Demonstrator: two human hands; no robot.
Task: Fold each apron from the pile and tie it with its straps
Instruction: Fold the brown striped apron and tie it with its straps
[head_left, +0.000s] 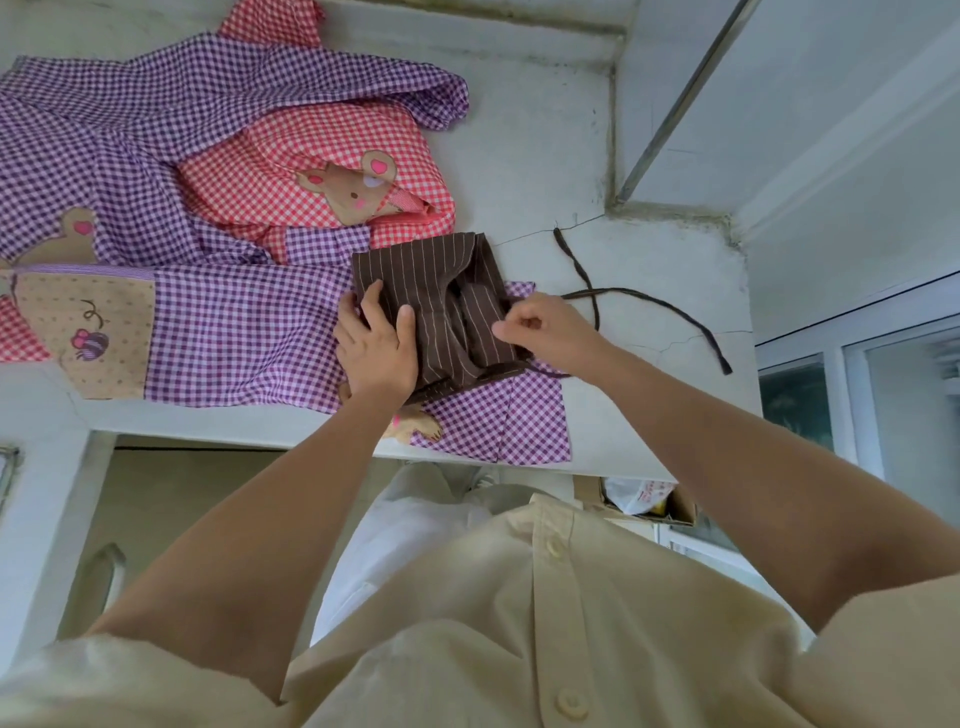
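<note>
I see the brown striped cloth apron (441, 306) folded up small on the white stone counter (545, 156), near the front edge. Part of it sits on top of the purple checked apron w/ bear patches (234, 322).

The left hand (376, 353) is on the left side of the brown apron. Its fingers are straight & a bit apart, lying flat, w/ the thumb up on the striped cloth. It presses the fold down & wraps round nothing.

The right hand (545, 325) is at the right side of the brown apron, touching it. Its fingers are curled in tight together & pinch the thin dark brown strap (644, 294) right where it comes out of the fold. From there the strap runs off to the right of the brown apron over bare counter. Two strap bits cross there & the ends lie loose.

The purple apron spreads flat to the left of the brown apron & pokes out under it on the near side too. Behind & left of the brown apron is the red checked apron w/ a bear face (322, 171), bunched up & touching the purple one.

Nearer than the brown apron, under the counter edge, is a cardboard box (680, 512) w/ a white plastic bag in it. Closest to me is the person's cream button shirt (519, 623).
</note>
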